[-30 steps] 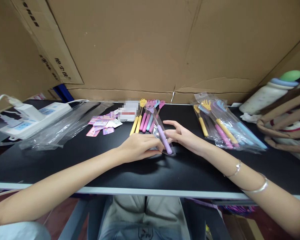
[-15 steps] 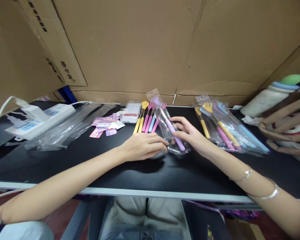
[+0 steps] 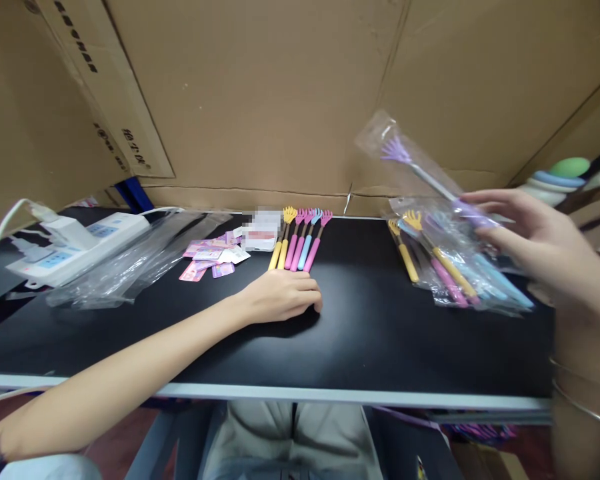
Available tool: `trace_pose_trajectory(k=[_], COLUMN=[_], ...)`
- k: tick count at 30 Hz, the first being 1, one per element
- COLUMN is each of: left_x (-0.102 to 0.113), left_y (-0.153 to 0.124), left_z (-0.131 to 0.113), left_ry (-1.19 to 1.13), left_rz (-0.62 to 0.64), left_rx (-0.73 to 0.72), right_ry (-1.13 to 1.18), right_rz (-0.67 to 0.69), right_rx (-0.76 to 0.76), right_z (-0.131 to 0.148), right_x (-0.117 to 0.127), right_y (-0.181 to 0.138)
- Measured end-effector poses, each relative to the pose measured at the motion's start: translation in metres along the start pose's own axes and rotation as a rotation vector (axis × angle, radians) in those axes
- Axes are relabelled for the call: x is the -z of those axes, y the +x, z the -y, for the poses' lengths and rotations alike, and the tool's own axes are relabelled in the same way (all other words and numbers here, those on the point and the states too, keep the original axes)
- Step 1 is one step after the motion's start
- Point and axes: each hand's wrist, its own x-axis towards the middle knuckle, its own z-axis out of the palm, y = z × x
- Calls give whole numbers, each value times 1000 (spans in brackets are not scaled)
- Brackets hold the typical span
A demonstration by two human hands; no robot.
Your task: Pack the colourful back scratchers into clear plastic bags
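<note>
My right hand [image 3: 520, 233] is closed around the handle of a purple back scratcher [image 3: 430, 180] in a clear plastic bag [image 3: 380, 133]. It holds this scratcher tilted in the air, above a pile of bagged back scratchers [image 3: 455, 267] in yellow, pink and blue on the right. My left hand [image 3: 285, 297] lies on the table with its fingers curled in; nothing shows in it, and its palm is hidden. Just beyond its knuckles lies a row of unbagged back scratchers [image 3: 297, 243] with yellow, pink and blue handles.
Small printed cards [image 3: 213, 253] lie scattered left of the row, beside a white, partly pixelated stack [image 3: 260, 233]. Flat clear bags [image 3: 130, 260] lie near a white power strip [image 3: 80, 243] with plugs. A bottle [image 3: 555, 180] stands far right. Cardboard [image 3: 280, 100] walls the table's back.
My right hand has lifted the bagged purple back scratcher off the table and carried it right, over the bagged pile. My left hand has drawn back slightly left, its fingers curling in.
</note>
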Motion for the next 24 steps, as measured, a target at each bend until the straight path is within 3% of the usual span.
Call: trace_pose_trajectory(k=[7,10,16,24], left_x=[0,0,0,-2], left_y=[-1,-1,-1,-1], left_z=[1,2,1,1], left_ry=[-9,-16,-27,-19], left_rz=[6,8,0,-37], left_rx=[16,24,42,64], right_ry=[-740,-893,-741,-620], right_rz=[-108,9,207,292], right_rx=[-159,-122,111,66], right_z=[-74,-99,-112,-110], right_x=[42,44,38,38], right_y=[-27,-39,-54,-44])
